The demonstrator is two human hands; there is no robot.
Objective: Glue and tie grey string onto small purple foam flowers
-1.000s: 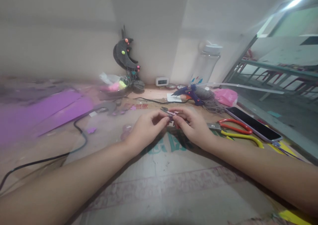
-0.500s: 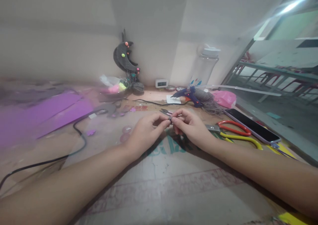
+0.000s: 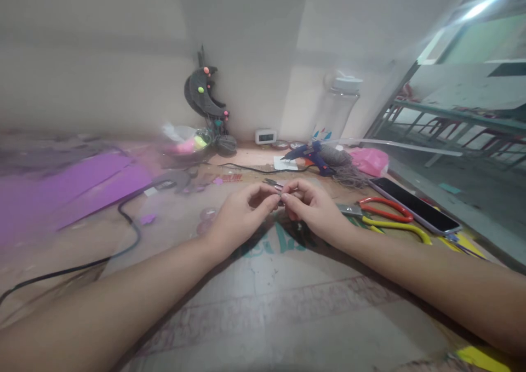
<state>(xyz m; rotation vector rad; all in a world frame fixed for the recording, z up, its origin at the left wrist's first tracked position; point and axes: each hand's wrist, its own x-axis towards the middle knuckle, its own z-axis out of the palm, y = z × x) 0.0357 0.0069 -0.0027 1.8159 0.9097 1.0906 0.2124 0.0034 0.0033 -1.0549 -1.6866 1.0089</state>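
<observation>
My left hand (image 3: 246, 210) and my right hand (image 3: 312, 205) meet over the middle of the cardboard work surface (image 3: 263, 306). Thumbs and fingertips of both are pinched together around a tiny dark piece (image 3: 281, 199), too small to name and mostly covered by the fingers. Just behind the fingertips lies a small metal-tipped tool (image 3: 272, 182), partly hidden. To the right of my right hand rest scissors (image 3: 386, 216) with one red and one yellow handle, their blades partly behind the hand.
At the back stand a dark moon-shaped ornament (image 3: 203, 95), a small white digital clock (image 3: 266, 137), a blue glue gun (image 3: 306, 155), grey yarn (image 3: 339, 161) and a clear bottle (image 3: 337, 109). A phone (image 3: 415, 205) lies right. Purple sheets (image 3: 94, 186) and a black cable (image 3: 133, 229) are left.
The whole view has shifted slightly, so things sit a little further left. Both hands keep their pinch on the tiny piece, with only slight finger movement.
</observation>
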